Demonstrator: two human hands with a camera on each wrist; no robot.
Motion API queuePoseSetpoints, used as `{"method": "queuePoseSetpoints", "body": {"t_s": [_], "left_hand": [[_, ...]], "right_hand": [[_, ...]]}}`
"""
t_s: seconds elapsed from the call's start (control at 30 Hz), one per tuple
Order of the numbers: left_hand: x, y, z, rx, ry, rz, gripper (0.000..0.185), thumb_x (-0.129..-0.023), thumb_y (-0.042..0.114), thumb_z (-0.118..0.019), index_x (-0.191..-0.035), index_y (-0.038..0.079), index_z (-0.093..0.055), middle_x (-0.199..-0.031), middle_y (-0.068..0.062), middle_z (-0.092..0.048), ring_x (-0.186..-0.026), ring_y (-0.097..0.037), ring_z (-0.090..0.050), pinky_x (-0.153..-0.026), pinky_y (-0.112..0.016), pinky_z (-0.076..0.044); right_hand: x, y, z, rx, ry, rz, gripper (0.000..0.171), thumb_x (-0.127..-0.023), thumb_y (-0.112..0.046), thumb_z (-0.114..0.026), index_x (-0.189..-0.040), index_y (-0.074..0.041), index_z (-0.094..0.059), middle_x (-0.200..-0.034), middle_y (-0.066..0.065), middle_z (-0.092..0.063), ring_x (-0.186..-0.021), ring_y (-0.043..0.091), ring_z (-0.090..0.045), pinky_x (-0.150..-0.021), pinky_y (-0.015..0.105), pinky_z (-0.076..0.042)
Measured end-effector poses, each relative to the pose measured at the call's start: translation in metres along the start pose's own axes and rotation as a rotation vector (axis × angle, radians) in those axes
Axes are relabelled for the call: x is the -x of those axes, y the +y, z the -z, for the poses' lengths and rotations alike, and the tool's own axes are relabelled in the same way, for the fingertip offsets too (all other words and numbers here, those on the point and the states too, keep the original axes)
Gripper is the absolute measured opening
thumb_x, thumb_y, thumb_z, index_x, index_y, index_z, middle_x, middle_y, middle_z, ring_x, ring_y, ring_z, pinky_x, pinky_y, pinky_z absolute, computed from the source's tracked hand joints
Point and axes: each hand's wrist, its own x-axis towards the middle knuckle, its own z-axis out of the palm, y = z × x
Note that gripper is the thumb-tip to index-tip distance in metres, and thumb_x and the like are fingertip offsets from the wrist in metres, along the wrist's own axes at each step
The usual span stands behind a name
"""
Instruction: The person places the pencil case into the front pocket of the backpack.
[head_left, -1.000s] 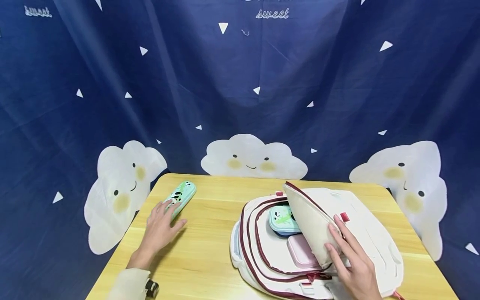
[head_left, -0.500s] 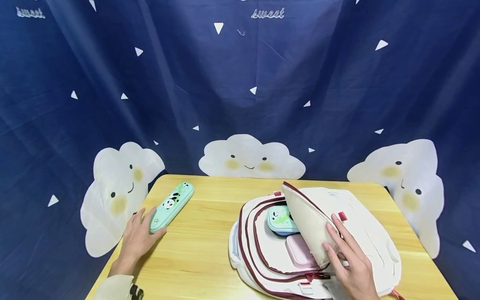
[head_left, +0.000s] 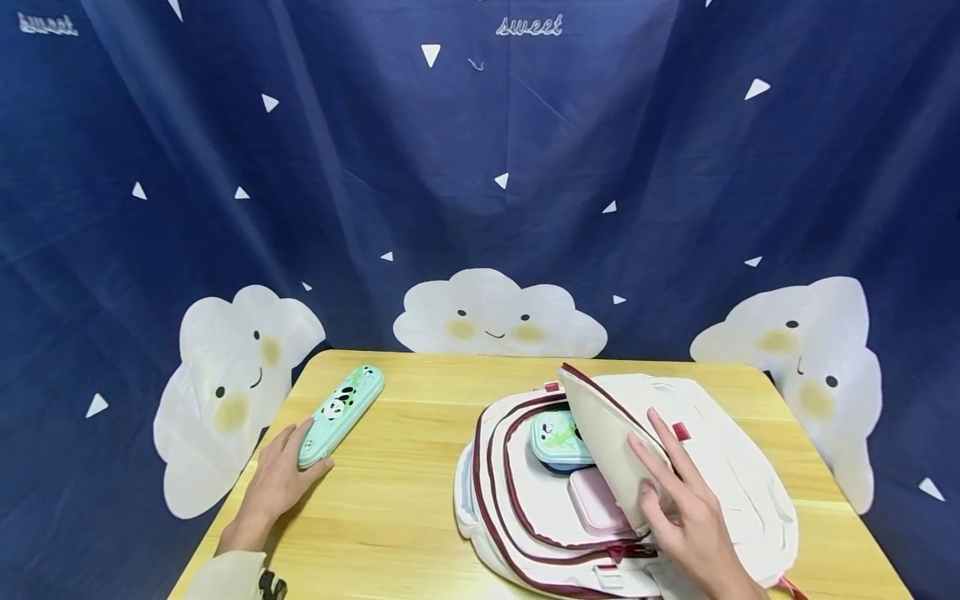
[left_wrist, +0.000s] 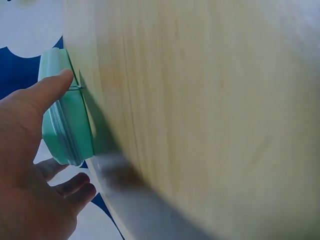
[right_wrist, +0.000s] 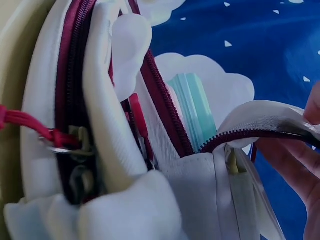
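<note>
A mint-green pencil case (head_left: 347,410) with a panda print lies at the table's left side. My left hand (head_left: 273,483) grips its near end, thumb (left_wrist: 52,87) on the zippered side and fingers across from it. On the right, a white backpack (head_left: 750,475) with dark red zips lies with its front pocket unzipped. My right hand (head_left: 693,517) holds the pocket flap (head_left: 603,429) raised, thumb on one face and fingers on the other. Inside the pocket sit a second mint panda case (head_left: 558,437) and a pink case (head_left: 596,500), both partly hidden by the flap.
The wooden table (head_left: 397,483) extends between the pencil case and the backpack. Behind it hangs a dark blue curtain (head_left: 420,150) with cloud and triangle prints. A red zip pull (right_wrist: 30,122) hangs from the backpack.
My left hand has shifted from over the pencil case back to its near end and closed round it. The right hand stays at the flap, its fingers slightly more spread.
</note>
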Motion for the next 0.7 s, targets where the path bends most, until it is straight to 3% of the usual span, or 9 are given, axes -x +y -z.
{"method": "queuePoseSetpoints", "body": {"t_s": [0.13,0.27,0.57,0.7], "left_hand": [[0.0,-0.001,-0.001,0.007,-0.002,0.007,0.09,-0.099,0.04,-0.079,-0.167,0.001,-0.034,-0.164,-0.04,-0.032,-0.144,-0.064,-0.037,-0.11,-0.08,-0.04],[0.0,0.0,-0.002,0.014,0.005,-0.002,0.089,-0.1,0.04,-0.08,-0.166,0.0,-0.035,-0.164,-0.04,-0.034,-0.142,-0.064,-0.04,-0.11,-0.079,-0.041],[-0.003,-0.001,-0.005,0.035,0.04,-0.048,0.088,-0.099,0.035,-0.082,-0.165,-0.002,-0.037,-0.16,-0.037,-0.042,-0.135,-0.056,-0.052,-0.107,-0.072,-0.046],[-0.004,-0.001,-0.006,0.056,0.059,-0.047,0.087,-0.097,0.033,-0.083,-0.163,-0.005,-0.039,-0.159,-0.036,-0.045,-0.134,-0.053,-0.053,-0.108,-0.071,-0.047]], "right_hand": [[-0.005,0.003,-0.006,0.014,-0.022,0.007,0.039,-0.107,-0.016,-0.06,-0.138,0.005,-0.072,-0.161,0.032,-0.052,-0.154,0.01,-0.049,-0.119,0.01,-0.037],[-0.011,0.005,-0.011,0.043,-0.027,0.031,0.055,-0.112,-0.044,-0.059,-0.137,0.003,-0.073,-0.161,0.032,-0.051,-0.155,0.011,-0.048,-0.123,0.012,-0.037],[-0.02,0.003,-0.013,0.049,-0.057,0.082,0.054,-0.112,-0.045,-0.06,-0.136,0.001,-0.074,-0.162,0.034,-0.05,-0.15,0.005,-0.051,-0.106,0.002,-0.04],[-0.029,0.001,-0.011,0.062,-0.123,0.1,0.051,-0.113,-0.045,-0.058,-0.138,-0.004,-0.075,-0.164,0.031,-0.049,-0.153,0.008,-0.049,-0.118,0.007,-0.037]]}}
